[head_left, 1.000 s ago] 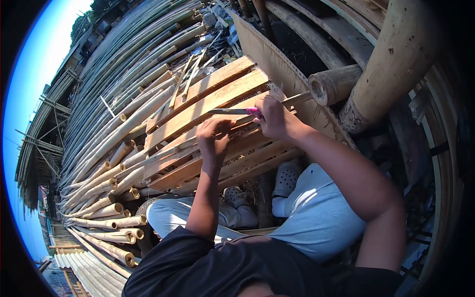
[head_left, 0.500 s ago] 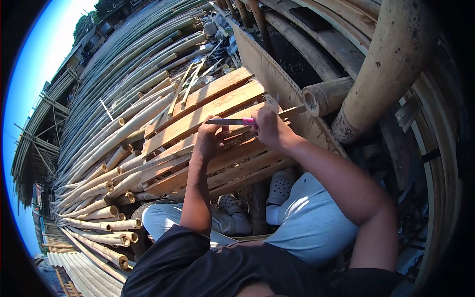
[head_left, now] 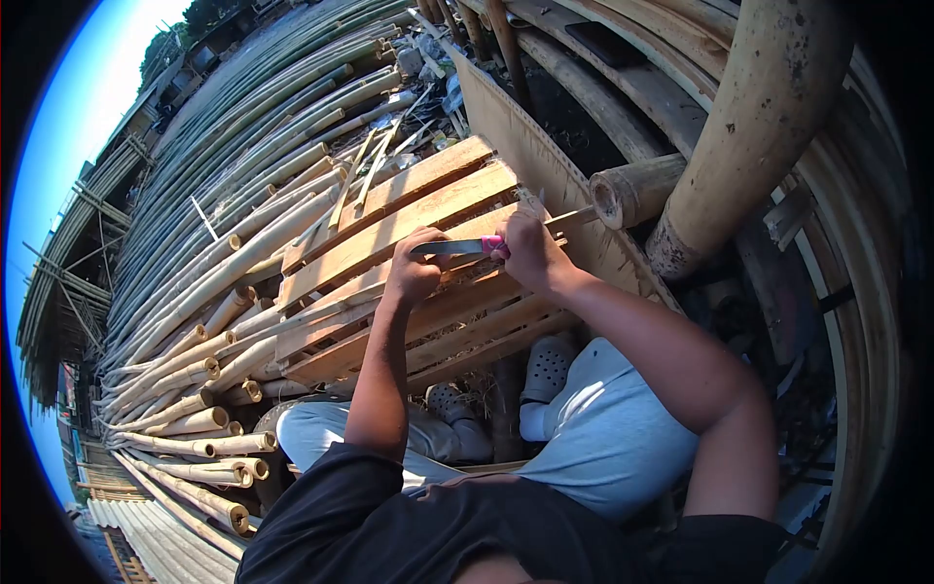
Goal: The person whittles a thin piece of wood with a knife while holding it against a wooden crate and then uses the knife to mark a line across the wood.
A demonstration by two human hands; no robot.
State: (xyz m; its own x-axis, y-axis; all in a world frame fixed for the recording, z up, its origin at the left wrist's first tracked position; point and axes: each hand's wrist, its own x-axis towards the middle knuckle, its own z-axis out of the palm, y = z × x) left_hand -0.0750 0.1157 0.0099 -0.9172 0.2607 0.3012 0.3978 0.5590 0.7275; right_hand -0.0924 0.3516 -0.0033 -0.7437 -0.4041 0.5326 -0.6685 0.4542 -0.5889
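My right hand is closed around the pink handle of a knife, above a slatted wooden platform. The blade points left, and its tip end overlaps my left hand. That hand is closed, fingers curled, on a thin bamboo strip. To the right of my right hand, the bamboo strip shows again, running toward the cut end of a thick bamboo piece. Between the hands, the knife and fingers partly hide the strip.
Long bamboo poles lie stacked to the left, cut ends toward me. A brown board stands along the platform's right side. Beyond it rises a thick bamboo post. A dark flat object rests on the beams at upper right.
The knife blade has tilted, its tip now slightly lower. My left hand has shifted a little right, and its fingers look more tightly curled. The whole view has moved slightly.
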